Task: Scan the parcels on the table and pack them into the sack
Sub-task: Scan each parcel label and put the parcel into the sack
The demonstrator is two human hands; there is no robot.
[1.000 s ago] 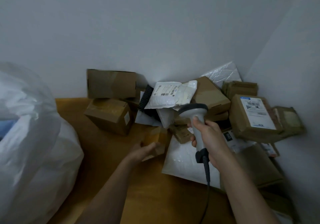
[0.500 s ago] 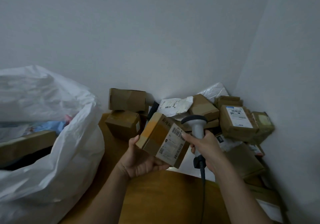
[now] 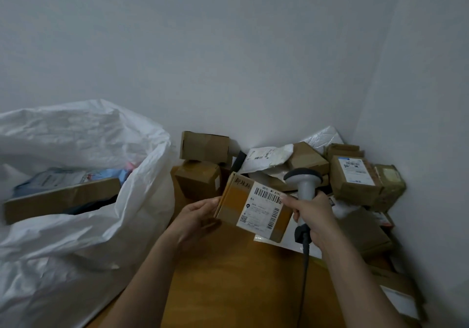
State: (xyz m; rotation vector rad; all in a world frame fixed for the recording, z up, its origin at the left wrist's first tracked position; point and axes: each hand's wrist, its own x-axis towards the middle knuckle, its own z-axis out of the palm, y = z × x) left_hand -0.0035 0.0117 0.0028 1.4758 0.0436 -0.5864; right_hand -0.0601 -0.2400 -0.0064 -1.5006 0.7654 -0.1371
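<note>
While we hold the small cardboard box (image 3: 253,207) above the desk (image 3: 228,277), its label faces up toward us. Our left hand (image 3: 198,217) grips the box's left edge; our right hand (image 3: 311,212) wraps around the grey scanner (image 3: 303,179), its forefinger stretched onto the label's barcode. Behind the box, more parcels (image 3: 352,175) lie heaped in the corner of the desk against the wall. On the left stands the open white sack (image 3: 88,170), with a long flat carton (image 3: 61,198) and other packages inside.
</note>
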